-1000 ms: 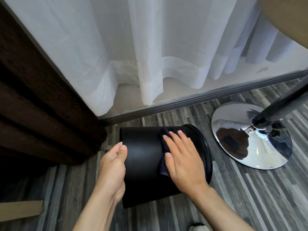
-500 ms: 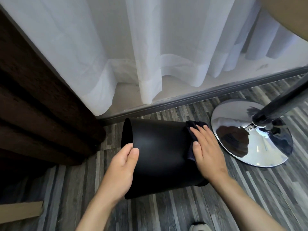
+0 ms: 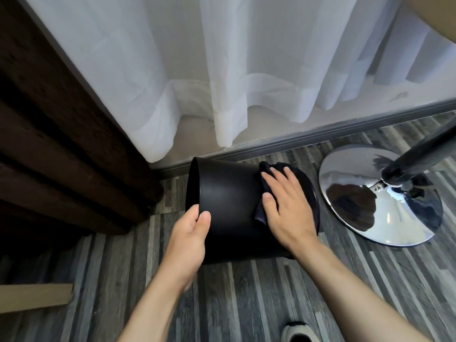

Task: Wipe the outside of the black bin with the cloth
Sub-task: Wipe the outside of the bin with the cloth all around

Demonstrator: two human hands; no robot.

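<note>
The black bin lies on its side on the grey plank floor, one end pointing left, the other toward the chrome base. My left hand grips the bin's left edge, thumb on the outer wall and fingers hidden behind the rim. My right hand lies flat on a dark cloth, pressing it against the bin's outer wall near the right end. Most of the cloth is hidden under the palm; a fold sticks out past the fingertips.
A round chrome pedestal base with a dark pole stands just right of the bin. White curtains hang behind, above a grey sill. Dark brown furniture fills the left. A cardboard strip lies at lower left; a shoe tip shows below.
The bin has turned so its left end tilts up toward the curtain. My right hand slid the cloth right along the wall, then slightly back left. My left hand moved onto the bin's left edge.
</note>
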